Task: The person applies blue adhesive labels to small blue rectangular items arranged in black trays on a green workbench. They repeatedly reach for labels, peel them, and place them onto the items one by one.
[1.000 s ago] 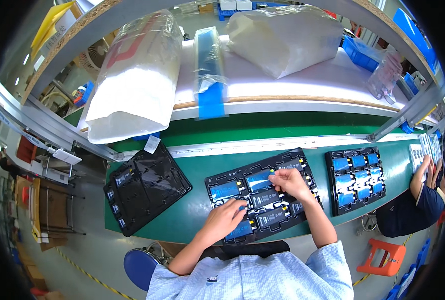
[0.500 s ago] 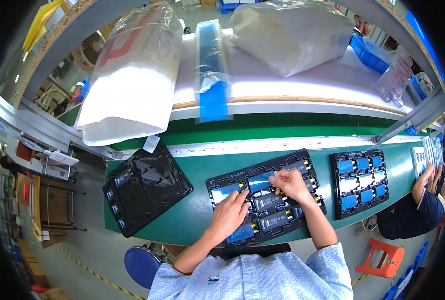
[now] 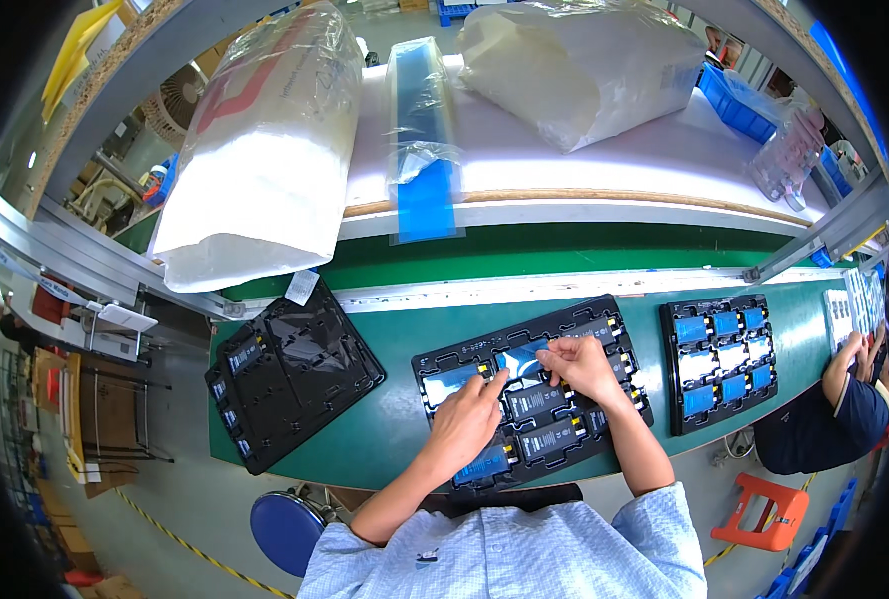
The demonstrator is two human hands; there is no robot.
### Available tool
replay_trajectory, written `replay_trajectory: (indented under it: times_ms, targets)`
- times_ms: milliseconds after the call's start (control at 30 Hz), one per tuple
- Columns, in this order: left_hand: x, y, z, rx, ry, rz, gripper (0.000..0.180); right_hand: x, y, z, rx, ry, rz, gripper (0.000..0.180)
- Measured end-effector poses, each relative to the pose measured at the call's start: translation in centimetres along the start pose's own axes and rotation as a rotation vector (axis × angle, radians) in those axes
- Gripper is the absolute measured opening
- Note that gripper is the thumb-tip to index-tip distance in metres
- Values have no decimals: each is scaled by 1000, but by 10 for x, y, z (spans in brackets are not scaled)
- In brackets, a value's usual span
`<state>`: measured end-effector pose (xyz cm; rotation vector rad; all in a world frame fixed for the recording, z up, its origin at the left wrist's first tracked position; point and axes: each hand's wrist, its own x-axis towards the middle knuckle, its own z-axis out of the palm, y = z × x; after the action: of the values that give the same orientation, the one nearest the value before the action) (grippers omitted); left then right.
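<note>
In front of me lies a black plastic tray (image 3: 435, 361) with moulded pockets holding several flat dark battery packs (image 3: 549, 439). Some of them have a shiny blue film on top. My right hand (image 3: 586, 371) pinches the right end of a blue film (image 3: 520, 363) at the top middle pocket. My left hand (image 3: 464, 424) reaches in from the lower left, fingers stretched out, the index fingertip at the lower edge of that film. Left of it, another blue-covered pack (image 3: 451, 381) sits in its pocket. My right fingers hide part of the neighbouring pocket.
On the green bench, a tilted stack of black trays (image 3: 310, 384) stands left and a filled tray (image 3: 721, 394) right. Plastic-wrapped bundles (image 3: 265, 170) and a blue film roll (image 3: 425, 195) lie on the shelf. A co-worker's arm (image 3: 839, 374) is at far right; stools stand below.
My left hand has shifted slightly right and up, its index finger now touching or nearly touching the middle film. The film's reflection has changed; my right hand keeps its pinch.
</note>
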<state>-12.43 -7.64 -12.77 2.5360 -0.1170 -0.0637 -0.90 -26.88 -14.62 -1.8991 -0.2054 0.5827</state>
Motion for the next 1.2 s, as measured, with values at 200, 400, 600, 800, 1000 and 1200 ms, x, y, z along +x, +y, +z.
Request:
replay_trajectory:
  times_ms: [200, 400, 600, 800, 1000, 1200]
  targets:
    - [3, 3, 5, 83, -8, 28, 42, 0, 2, 2, -30, 29, -8, 20]
    - [4, 3, 7, 115, -30, 38, 43, -1, -1, 14, -455, 229, -201, 23]
    - [1, 1, 3, 61, -43, 19, 45, -14, -3, 20, -616, 425, -317, 23]
    - [-63, -54, -44, -835, -221, 23, 39, -5, 7, 1, -475, 410, -289, 29]
    - [-203, -134, -53, -1285, -290, -223, 19, 28, -56, 14, -491, 420, -496, 22]
    - [-320, -268, 88, -1102, -121, -828, 13, 28, -175, 37, -661, 630, -1184, 15]
